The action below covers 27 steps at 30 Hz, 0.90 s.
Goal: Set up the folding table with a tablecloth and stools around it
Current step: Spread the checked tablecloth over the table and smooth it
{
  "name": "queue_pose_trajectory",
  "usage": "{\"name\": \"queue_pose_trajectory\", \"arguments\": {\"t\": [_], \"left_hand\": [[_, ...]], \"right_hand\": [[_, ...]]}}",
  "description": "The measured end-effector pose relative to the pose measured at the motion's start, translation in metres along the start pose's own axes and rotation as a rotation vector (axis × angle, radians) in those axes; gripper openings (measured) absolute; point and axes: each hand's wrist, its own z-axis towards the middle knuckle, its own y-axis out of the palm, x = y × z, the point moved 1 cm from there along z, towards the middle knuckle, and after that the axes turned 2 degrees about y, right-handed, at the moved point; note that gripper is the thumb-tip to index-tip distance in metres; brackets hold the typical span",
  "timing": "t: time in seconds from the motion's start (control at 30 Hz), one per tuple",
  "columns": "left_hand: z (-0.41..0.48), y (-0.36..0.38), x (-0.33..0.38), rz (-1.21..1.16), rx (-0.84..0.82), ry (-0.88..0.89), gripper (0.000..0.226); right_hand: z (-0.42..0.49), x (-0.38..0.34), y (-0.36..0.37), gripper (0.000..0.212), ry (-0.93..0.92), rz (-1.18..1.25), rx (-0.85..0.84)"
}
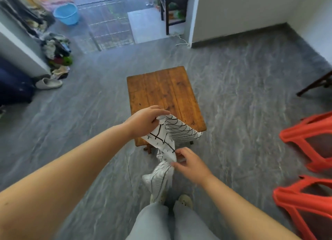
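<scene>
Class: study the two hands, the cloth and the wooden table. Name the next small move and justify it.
Probably pull the tablecloth open and spread it over the table. The left hand grips one bunched end, the right hand pinches it lower down, the rest hangs twisted toward the floor, and the wood is mostly uncovered.
</scene>
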Motion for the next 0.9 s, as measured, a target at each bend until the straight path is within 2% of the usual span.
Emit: {"name": "queue_pose_trajectory", "arguments": {"t": [0.07, 0.2, 0.27, 0.33, 0.4, 0.47, 0.53, 0.63, 0.7, 0.77, 0.9], "left_hand": [[-0.008, -0.001, 0.0, -0.016, -0.005, -0.003, 0.049], [-0.025, -0.007, 0.005, -0.022, -0.031, 0.003, 0.051], [-0.034, -0.013, 0.009, 0.004, -0.044, 0.024, 0.053], [-0.044, -0.019, 0.013, 0.036, -0.06, 0.037, 0.056], [-0.055, -0.025, 0.015, 0.068, -0.072, 0.045, 0.057], [-0.065, -0.029, 0.014, 0.089, -0.07, 0.049, 0.057], [-0.075, -0.032, 0.009, 0.095, -0.058, 0.025, 0.058], [-0.09, -0.039, -0.002, 0.063, -0.023, -0.052, 0.057], [-0.098, -0.044, -0.009, -0.018, 0.019, -0.118, 0.051], [-0.104, -0.048, -0.015, -0.084, 0.064, -0.161, 0.047], [-0.11, -0.056, -0.023, -0.14, 0.136, -0.178, 0.043]], "right_hand": [[0.004, -0.003, -0.015, 0.049, -0.069, -0.03, -0.028], [0.026, -0.029, -0.051, 0.029, -0.198, 0.041, 0.129], [0.041, -0.046, -0.063, 0.035, -0.269, -0.023, 0.193], [0.057, -0.06, -0.067, 0.052, -0.301, -0.12, 0.124], [0.07, -0.073, -0.064, 0.062, -0.329, -0.179, -0.031], [0.079, -0.084, -0.054, 0.061, -0.376, -0.229, -0.173], [0.083, -0.092, -0.042, 0.05, -0.421, -0.258, -0.268], [0.083, -0.096, -0.029, 0.021, -0.47, -0.271, -0.297], [0.082, -0.096, -0.025, 0.012, -0.459, -0.243, -0.307], [0.082, -0.096, -0.023, 0.012, -0.446, -0.215, -0.309], [0.079, -0.098, -0.02, 0.026, -0.453, -0.254, -0.195]]}}
